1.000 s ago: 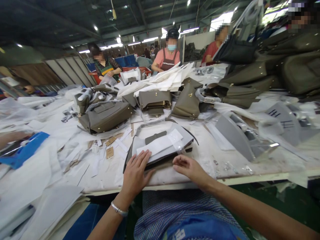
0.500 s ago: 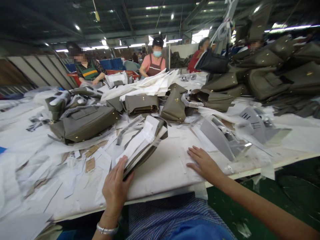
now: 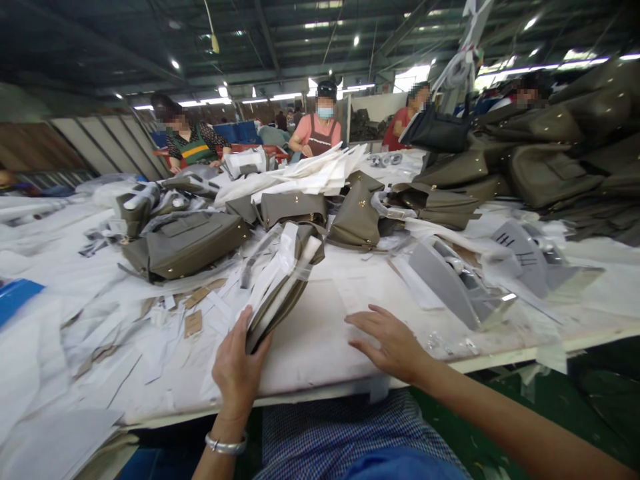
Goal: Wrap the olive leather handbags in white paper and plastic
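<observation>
My left hand [image 3: 239, 370] grips the near edge of an olive-grey handbag [image 3: 283, 287] and holds it tilted up on its side on the white table [image 3: 325, 347]. White paper and clear plastic wrap the bag's upper face. My right hand [image 3: 390, 343] hovers flat, fingers spread, just above the table to the right of the bag, holding nothing.
More olive handbags [image 3: 185, 243] lie beyond, with a heap [image 3: 540, 167] at the right. Paper scraps and brown tags [image 3: 193, 323] litter the left. Grey card inserts [image 3: 450, 283] lie at right. Three people sit across the table [image 3: 320, 130].
The bag lay flat under both hands a second ago; my left hand has tipped it up on edge. My right hand let go and moved onto the bare table, now drawing leftward.
</observation>
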The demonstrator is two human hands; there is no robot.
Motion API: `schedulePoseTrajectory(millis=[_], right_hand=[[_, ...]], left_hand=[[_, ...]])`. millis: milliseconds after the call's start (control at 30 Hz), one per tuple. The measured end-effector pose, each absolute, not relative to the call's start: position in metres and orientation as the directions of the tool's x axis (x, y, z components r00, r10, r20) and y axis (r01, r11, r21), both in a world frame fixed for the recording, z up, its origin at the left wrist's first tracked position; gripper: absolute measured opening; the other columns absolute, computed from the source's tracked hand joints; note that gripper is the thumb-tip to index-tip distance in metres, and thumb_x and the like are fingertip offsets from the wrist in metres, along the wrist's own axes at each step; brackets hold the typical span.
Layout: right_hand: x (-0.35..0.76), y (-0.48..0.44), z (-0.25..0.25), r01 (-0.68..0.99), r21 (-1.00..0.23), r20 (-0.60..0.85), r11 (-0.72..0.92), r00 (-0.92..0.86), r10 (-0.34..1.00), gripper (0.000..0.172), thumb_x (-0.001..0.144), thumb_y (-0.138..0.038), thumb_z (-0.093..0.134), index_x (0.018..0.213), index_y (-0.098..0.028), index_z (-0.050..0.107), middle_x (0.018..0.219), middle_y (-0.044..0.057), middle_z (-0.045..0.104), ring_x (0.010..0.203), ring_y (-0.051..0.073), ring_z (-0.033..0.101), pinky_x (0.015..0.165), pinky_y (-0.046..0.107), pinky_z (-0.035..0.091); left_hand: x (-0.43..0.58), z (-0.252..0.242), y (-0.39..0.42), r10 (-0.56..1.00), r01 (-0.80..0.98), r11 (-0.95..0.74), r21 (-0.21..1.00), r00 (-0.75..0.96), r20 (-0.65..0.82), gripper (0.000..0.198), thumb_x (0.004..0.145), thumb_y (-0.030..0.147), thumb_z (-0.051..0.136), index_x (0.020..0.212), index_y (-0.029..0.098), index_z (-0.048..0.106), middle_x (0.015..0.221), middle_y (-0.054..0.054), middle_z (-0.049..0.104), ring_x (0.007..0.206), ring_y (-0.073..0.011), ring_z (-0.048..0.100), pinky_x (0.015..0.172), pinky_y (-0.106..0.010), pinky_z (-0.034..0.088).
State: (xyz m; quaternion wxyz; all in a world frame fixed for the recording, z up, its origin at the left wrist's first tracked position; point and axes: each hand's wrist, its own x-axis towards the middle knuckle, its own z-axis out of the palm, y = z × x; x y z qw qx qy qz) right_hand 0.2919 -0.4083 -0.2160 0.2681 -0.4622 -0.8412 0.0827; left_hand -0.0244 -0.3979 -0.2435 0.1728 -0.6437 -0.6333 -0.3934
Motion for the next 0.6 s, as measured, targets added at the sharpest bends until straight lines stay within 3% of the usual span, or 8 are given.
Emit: schedulePoseTrajectory(millis=[133, 267, 333, 433, 533, 600], right_hand=[[0.268, -0.369, -0.231, 0.796, -0.312, 0.193, 0.519, -0.482, 0.855, 0.071, 0.093, -0.055, 0.054, 0.145, -0.008, 0.046, 0.152, 0.023, 0.039, 0.143, 0.035, 0.035, 0.117, 0.055, 0.03], [0.222, -0.323, -0.243, 0.681, -0.343, 0.124, 0.648, -0.65, 0.749, 0.085, 0.092, -0.068, 0.044, 0.152, -0.008, 0.034, 0.159, 0.02, 0.026, 0.149, 0.033, 0.02, 0.123, 0.051, 0.016], [0.195, -0.303, -0.242, 0.632, -0.367, 0.137, 0.683, -0.689, 0.712, 0.08, 0.093, -0.065, 0.044, 0.151, -0.01, 0.037, 0.158, 0.019, 0.028, 0.148, 0.031, 0.023, 0.122, 0.051, 0.016], [0.168, -0.292, -0.235, 0.61, -0.399, 0.257, 0.685, -0.642, 0.722, 0.059, 0.098, -0.049, 0.049, 0.144, -0.013, 0.047, 0.152, 0.017, 0.042, 0.144, 0.029, 0.034, 0.12, 0.051, 0.025], [0.172, -0.318, -0.225, 0.498, -0.443, 0.461, 0.745, -0.586, 0.666, 0.039, 0.1, -0.037, 0.048, 0.129, -0.015, 0.062, 0.133, 0.013, 0.063, 0.129, 0.025, 0.053, 0.112, 0.044, 0.041], [0.191, -0.349, -0.216, 0.363, -0.446, 0.562, 0.818, -0.598, 0.572, 0.032, 0.1, -0.034, 0.048, 0.121, -0.018, 0.067, 0.12, 0.01, 0.07, 0.115, 0.021, 0.062, 0.102, 0.037, 0.051]], left_hand=[[-0.025, -0.244, -0.398, 0.679, 0.948, -0.148, 0.283, -0.11, 0.725, 0.062, 0.085, 0.036, 0.071, 0.142, 0.024, 0.048, 0.129, -0.008, 0.067, 0.111, -0.0247, 0.067, 0.095, -0.033, 0.052], [-0.026, -0.239, -0.393, 0.663, 0.946, -0.127, 0.3, -0.144, 0.734, 0.063, 0.084, 0.036, 0.073, 0.141, 0.024, 0.05, 0.126, -0.008, 0.068, 0.106, -0.0253, 0.069, 0.09, -0.033, 0.054], [-0.028, -0.233, -0.39, 0.644, 0.944, -0.107, 0.311, -0.173, 0.745, 0.064, 0.082, 0.036, 0.074, 0.14, 0.023, 0.051, 0.124, -0.008, 0.069, 0.104, -0.0263, 0.07, 0.086, -0.033, 0.055], [-0.028, -0.22, -0.387, 0.61, 0.949, -0.081, 0.306, -0.195, 0.768, 0.063, 0.081, 0.038, 0.075, 0.137, 0.021, 0.054, 0.122, -0.01, 0.07, 0.1, -0.0276, 0.071, 0.08, -0.032, 0.056], [-0.024, -0.205, -0.391, 0.555, 0.969, -0.108, 0.221, -0.125, 0.822, 0.06, 0.08, 0.038, 0.076, 0.134, 0.021, 0.057, 0.116, -0.009, 0.073, 0.092, -0.0254, 0.073, 0.077, -0.031, 0.055], [-0.017, -0.197, -0.399, 0.52, 0.972, -0.2, 0.127, -0.005, 0.854, 0.058, 0.082, 0.035, 0.075, 0.135, 0.021, 0.056, 0.117, -0.007, 0.073, 0.095, -0.0227, 0.072, 0.084, -0.03, 0.054]])
